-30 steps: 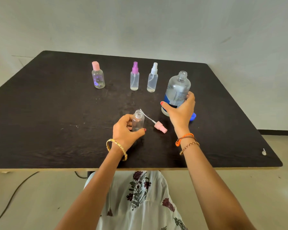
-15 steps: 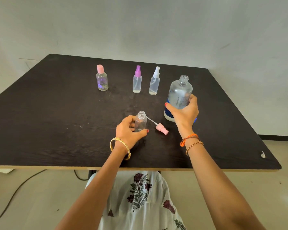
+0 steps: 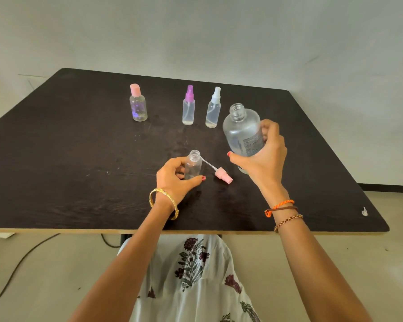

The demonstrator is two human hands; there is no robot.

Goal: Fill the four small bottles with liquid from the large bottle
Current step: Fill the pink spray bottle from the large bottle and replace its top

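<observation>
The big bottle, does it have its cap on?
No, the big bottle in the right hand has a bare, open neck with no cap on it.

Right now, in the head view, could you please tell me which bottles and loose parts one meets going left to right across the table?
Pink-capped bottle → purple spray bottle → open small bottle → white spray bottle → loose pink sprayer → large bottle.

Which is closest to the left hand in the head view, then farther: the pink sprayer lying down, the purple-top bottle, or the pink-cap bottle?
1. Pink sprayer, just right of the left hand.
2. Purple-top bottle, behind it.
3. Pink-cap bottle, far back left.
</observation>
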